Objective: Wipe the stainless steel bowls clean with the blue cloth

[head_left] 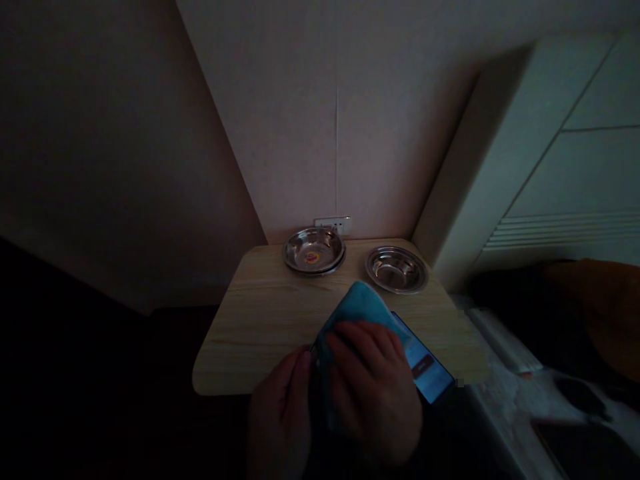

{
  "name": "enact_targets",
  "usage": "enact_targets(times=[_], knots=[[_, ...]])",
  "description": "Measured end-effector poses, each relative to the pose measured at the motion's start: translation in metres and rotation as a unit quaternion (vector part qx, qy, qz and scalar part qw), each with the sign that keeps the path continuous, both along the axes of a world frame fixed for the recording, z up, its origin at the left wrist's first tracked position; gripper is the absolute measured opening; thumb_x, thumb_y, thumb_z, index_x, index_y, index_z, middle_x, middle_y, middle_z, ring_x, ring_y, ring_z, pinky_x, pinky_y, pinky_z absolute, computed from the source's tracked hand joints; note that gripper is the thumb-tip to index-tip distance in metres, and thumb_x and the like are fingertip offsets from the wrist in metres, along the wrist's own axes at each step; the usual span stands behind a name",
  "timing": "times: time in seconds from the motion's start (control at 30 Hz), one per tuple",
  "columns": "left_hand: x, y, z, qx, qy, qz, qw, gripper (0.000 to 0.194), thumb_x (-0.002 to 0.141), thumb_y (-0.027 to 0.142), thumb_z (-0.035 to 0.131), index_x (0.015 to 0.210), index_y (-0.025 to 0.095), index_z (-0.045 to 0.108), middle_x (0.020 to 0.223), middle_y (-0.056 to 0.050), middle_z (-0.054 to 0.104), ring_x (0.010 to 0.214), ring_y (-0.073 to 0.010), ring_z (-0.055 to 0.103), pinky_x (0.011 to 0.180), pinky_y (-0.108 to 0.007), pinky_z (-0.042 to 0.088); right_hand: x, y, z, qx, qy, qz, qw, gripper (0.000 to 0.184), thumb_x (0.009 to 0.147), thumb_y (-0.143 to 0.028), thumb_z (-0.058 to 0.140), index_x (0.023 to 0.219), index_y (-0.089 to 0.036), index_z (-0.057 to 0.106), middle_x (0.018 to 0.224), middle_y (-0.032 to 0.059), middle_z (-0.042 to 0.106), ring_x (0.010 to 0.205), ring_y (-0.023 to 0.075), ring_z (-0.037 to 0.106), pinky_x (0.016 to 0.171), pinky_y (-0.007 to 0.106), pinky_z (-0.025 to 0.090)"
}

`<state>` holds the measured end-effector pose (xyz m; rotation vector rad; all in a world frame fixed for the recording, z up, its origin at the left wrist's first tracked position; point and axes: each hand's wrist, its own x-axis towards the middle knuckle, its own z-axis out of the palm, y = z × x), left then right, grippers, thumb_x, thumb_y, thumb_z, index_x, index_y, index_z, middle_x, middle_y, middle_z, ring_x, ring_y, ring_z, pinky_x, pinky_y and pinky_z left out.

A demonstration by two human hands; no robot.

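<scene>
While the left hand [283, 407] pinches an edge, the right hand [377, 387] presses the blue cloth [357, 303].

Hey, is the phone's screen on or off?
On: the phone shows a glowing pale blue display with a darker box on it.

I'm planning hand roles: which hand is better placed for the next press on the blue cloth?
Probably the right hand: its fingers spread across the blue cloth, while the left hand pinches at the left edge.
</scene>
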<state>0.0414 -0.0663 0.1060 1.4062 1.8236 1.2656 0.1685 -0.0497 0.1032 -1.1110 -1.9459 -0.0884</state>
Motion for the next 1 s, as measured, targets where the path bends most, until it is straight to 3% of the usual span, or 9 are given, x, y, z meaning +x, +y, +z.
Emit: enact_targets(times=[0.2, 0.37, 0.47, 0.63, 0.73, 0.9, 1.0], knots=[[0.000, 0.001, 0.000, 0.017, 0.012, 0.012, 1.000, 0.040, 0.079, 0.045, 0.047, 0.073, 0.015, 0.073, 0.072, -0.008, 0.073, 0.067, -0.0186, 0.069, 0.063, -0.020, 0.053, 0.001, 0.004, -0.003, -0.009, -0.010, 0.032, 0.999, 0.023, 0.087, -0.022, 0.048, 0.103, -0.019, 0.065, 0.103, 0.0053, 0.067, 0.094, 0.0229, 0.053, 0.082, 0.040, 0.040], [0.000, 0.002, -0.001, 0.023, 0.006, 0.018, 1.000, 0.038, 0.080, 0.044, 0.047, 0.075, 0.015, 0.073, 0.074, -0.007, 0.074, 0.067, -0.0175, 0.068, 0.065, -0.019, 0.053, 0.001, 0.008, -0.002, -0.031, 0.000, 0.010, 0.999, 0.026, 0.087, -0.020, 0.046, 0.106, -0.017, 0.063, 0.102, 0.0075, 0.066, 0.091, 0.0234, 0.053, 0.077, 0.040, 0.041], [0.000, 0.002, 0.000, 0.021, -0.004, 0.014, 1.000, 0.037, 0.079, 0.043, 0.048, 0.072, 0.016, 0.072, 0.072, -0.007, 0.073, 0.066, -0.0176, 0.068, 0.063, -0.019, 0.053, 0.000, 0.009, -0.001, -0.015, -0.016, 0.042, 0.999, 0.024, 0.085, -0.021, 0.049, 0.103, -0.018, 0.065, 0.101, 0.0062, 0.066, 0.091, 0.0231, 0.052, 0.078, 0.039, 0.040], [0.003, 0.003, 0.000, 0.033, -0.005, 0.018, 0.999, 0.036, 0.080, 0.042, 0.048, 0.072, 0.016, 0.071, 0.072, -0.006, 0.073, 0.067, -0.0173, 0.068, 0.065, -0.019, 0.052, 0.004, 0.014, 0.000, -0.032, -0.014, 0.013, 0.999, 0.025, 0.086, -0.019, 0.048, 0.105, -0.016, 0.064, 0.098, 0.0079, 0.065, 0.089, 0.0220, 0.052, 0.076, 0.038, 0.040], [0.003, 0.005, -0.002, 0.024, -0.012, 0.008, 1.000, 0.036, 0.080, 0.042, 0.047, 0.069, 0.016, 0.070, 0.068, -0.006, 0.072, 0.065, -0.0173, 0.067, 0.062, -0.019, 0.052, 0.004, 0.015, 0.000, -0.018, -0.019, 0.050, 0.998, 0.024, 0.085, -0.020, 0.049, 0.103, -0.018, 0.064, 0.098, 0.0064, 0.065, 0.089, 0.0216, 0.051, 0.076, 0.038, 0.041], [0.004, 0.009, -0.002, 0.021, -0.013, 0.005, 1.000, 0.037, 0.082, 0.043, 0.046, 0.071, 0.016, 0.070, 0.069, -0.005, 0.071, 0.062, -0.0161, 0.064, 0.061, -0.019, 0.051, 0.003, 0.017, 0.002, -0.024, 0.008, 0.019, 1.000, 0.024, 0.087, -0.019, 0.045, 0.103, -0.017, 0.064, 0.098, 0.0080, 0.065, 0.089, 0.0222, 0.052, 0.075, 0.039, 0.042], [0.003, 0.011, -0.001, 0.009, -0.022, 0.002, 1.000, 0.037, 0.079, 0.045, 0.047, 0.069, 0.016, 0.069, 0.067, -0.006, 0.070, 0.063, -0.0177, 0.065, 0.062, -0.021, 0.051, 0.004, 0.018, 0.001, -0.011, 0.002, 0.044, 0.999, 0.022, 0.087, -0.021, 0.046, 0.101, -0.019, 0.064, 0.097, 0.0057, 0.065, 0.088, 0.0213, 0.052, 0.077, 0.038, 0.041]])
